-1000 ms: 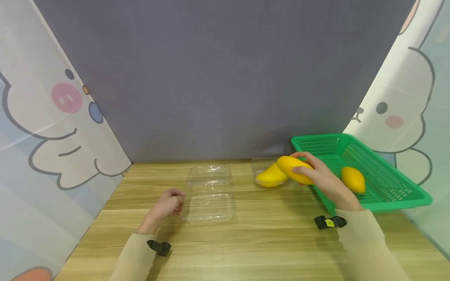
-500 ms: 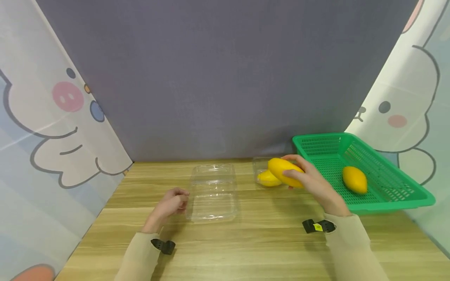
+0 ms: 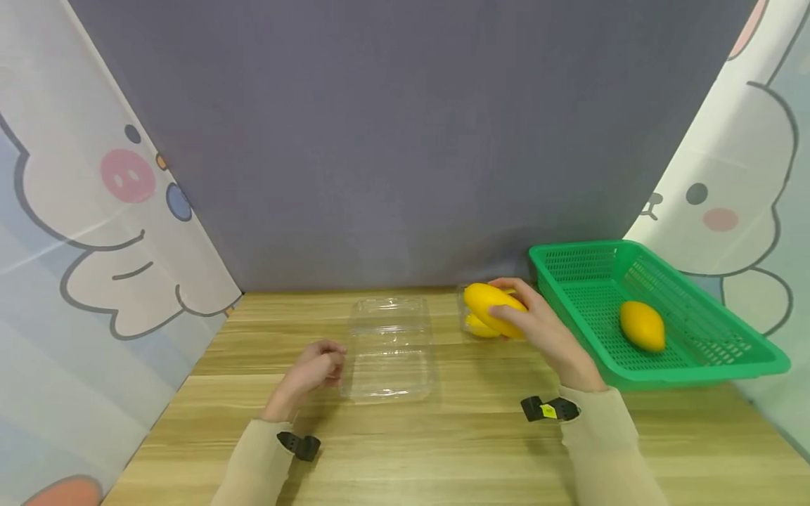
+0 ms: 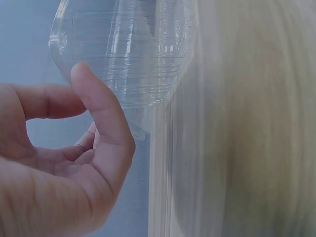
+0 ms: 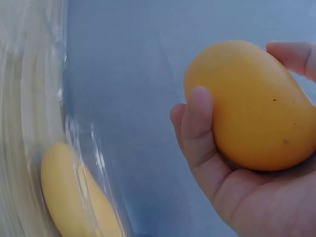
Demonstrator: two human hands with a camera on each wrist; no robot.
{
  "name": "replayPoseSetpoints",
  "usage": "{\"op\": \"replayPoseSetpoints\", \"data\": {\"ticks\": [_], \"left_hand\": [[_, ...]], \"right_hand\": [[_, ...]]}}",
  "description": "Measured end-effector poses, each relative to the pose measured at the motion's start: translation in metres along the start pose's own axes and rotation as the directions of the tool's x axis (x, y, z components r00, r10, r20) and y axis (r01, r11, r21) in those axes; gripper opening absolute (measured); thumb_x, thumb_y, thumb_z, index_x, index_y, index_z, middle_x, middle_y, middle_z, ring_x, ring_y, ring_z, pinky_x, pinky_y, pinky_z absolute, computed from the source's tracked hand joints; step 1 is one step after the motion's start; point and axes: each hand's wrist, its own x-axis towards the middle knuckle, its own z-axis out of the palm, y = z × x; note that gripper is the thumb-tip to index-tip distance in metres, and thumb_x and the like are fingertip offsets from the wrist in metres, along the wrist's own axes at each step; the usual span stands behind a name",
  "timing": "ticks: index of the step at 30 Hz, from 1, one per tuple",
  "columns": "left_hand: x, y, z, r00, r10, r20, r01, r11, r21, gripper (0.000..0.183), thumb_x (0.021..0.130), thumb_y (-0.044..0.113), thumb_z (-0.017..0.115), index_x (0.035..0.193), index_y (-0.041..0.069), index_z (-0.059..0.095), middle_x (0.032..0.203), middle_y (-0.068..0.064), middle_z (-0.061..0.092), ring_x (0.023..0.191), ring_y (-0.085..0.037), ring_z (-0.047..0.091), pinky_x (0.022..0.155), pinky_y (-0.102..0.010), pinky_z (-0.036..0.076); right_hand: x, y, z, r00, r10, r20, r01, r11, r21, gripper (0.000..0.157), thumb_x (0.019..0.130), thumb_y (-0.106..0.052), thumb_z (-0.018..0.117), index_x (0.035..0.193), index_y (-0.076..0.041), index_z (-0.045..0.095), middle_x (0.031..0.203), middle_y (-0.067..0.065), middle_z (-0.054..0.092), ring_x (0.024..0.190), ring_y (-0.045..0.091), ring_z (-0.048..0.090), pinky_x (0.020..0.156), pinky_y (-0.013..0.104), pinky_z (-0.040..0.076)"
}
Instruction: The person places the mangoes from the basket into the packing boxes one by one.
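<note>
My right hand [image 3: 541, 330] grips a yellow mango [image 3: 489, 303], its fingers and thumb wrapped round the sides, as the right wrist view confirms. It is held above a clear plastic box [image 3: 462, 299] near the back wall. Inside that box lies another mango [image 5: 59, 187], partly hidden from the head camera by the held one. My left hand [image 3: 313, 369] is loosely curled at the left edge of an unfolded clear clamshell box [image 3: 389, 372] with nothing in it. In the left wrist view a fingertip overlaps the box's rim [image 4: 60, 44]; any contact is hard to judge.
A green perforated basket [image 3: 658, 376] stands at the right, close to my right arm, with one mango [image 3: 642, 327] inside. A grey panel [image 3: 392, 154] closes off the back of the wooden table [image 3: 443, 443], and printed curtains [image 3: 747, 197] flank both sides.
My right hand has carried the mango leftward from beside the basket to over the mango in the clear box. My left hand has stayed beside the clamshell; the head view has shifted slightly.
</note>
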Motion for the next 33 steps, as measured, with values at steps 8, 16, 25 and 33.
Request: {"op": "replayPoseSetpoints", "data": {"ticks": [8, 16, 25, 33], "left_hand": [[0.0, 0.001, 0.001, 0.999, 0.006, 0.034, -0.005, 1.0, -0.024, 0.031, 0.1, 0.008, 0.05, 0.127, -0.009, 0.051, 0.092, -0.013, 0.054, 0.075, -0.021, 0.052, 0.068, -0.032, 0.055], [0.0, 0.001, 0.002, 0.998, 0.02, 0.053, -0.019, 1.0, -0.025, 0.034, 0.1, 0.007, 0.05, 0.128, -0.011, 0.049, 0.095, -0.015, 0.054, 0.076, -0.021, 0.053, 0.067, -0.03, 0.055], [0.004, 0.0, 0.008, 0.997, 0.023, 0.071, -0.021, 0.999, -0.027, 0.032, 0.099, 0.005, 0.05, 0.126, -0.011, 0.05, 0.094, -0.016, 0.054, 0.075, -0.021, 0.053, 0.066, -0.029, 0.055], [0.006, 0.0, 0.011, 0.997, 0.028, 0.07, -0.025, 0.999, -0.038, 0.031, 0.098, 0.005, 0.051, 0.125, -0.011, 0.051, 0.091, -0.014, 0.055, 0.074, -0.02, 0.054, 0.064, -0.029, 0.055]], "right_hand": [[0.006, -0.005, 0.015, 1.0, -0.021, -0.002, 0.021, 0.999, 0.047, 0.05, 0.098, -0.024, 0.064, 0.143, -0.01, 0.046, 0.134, 0.019, 0.05, 0.1, 0.034, 0.054, 0.073, 0.036, 0.057], [0.009, -0.009, 0.029, 0.999, -0.03, -0.023, 0.031, 0.998, 0.048, 0.05, 0.097, -0.021, 0.066, 0.142, -0.008, 0.048, 0.133, 0.021, 0.052, 0.099, 0.033, 0.057, 0.075, 0.036, 0.058], [0.012, -0.008, 0.047, 0.999, -0.038, -0.018, 0.039, 0.999, 0.026, 0.051, 0.097, -0.021, 0.067, 0.142, -0.008, 0.046, 0.13, 0.021, 0.052, 0.096, 0.033, 0.058, 0.079, 0.048, 0.058], [0.015, -0.007, 0.056, 0.999, -0.025, -0.029, 0.025, 1.0, 0.001, 0.054, 0.096, -0.02, 0.067, 0.143, -0.008, 0.045, 0.128, 0.022, 0.053, 0.096, 0.031, 0.059, 0.076, 0.04, 0.059]]}}
